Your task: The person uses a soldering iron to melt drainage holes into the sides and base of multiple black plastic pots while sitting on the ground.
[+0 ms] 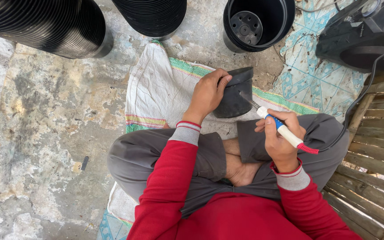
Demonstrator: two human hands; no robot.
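Cracked concrete floor [45, 115], white sack [156, 89] spread, pot stacks [152, 15] behind. Left hand [207, 93] clamped on black pot [236, 95] rim. Right hand [281, 138] fisted around soldering iron [283, 131], tip at pot wall.

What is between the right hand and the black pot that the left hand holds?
In the head view, only the soldering iron's thin metal tip spans that stretch, running from the right hand to the wall of the black pot, which the left hand grips.

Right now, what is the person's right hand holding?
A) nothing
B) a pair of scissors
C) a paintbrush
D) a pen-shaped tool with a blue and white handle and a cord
D: the right hand grips a soldering-type tool whose tip points at the black pot held in the left hand.
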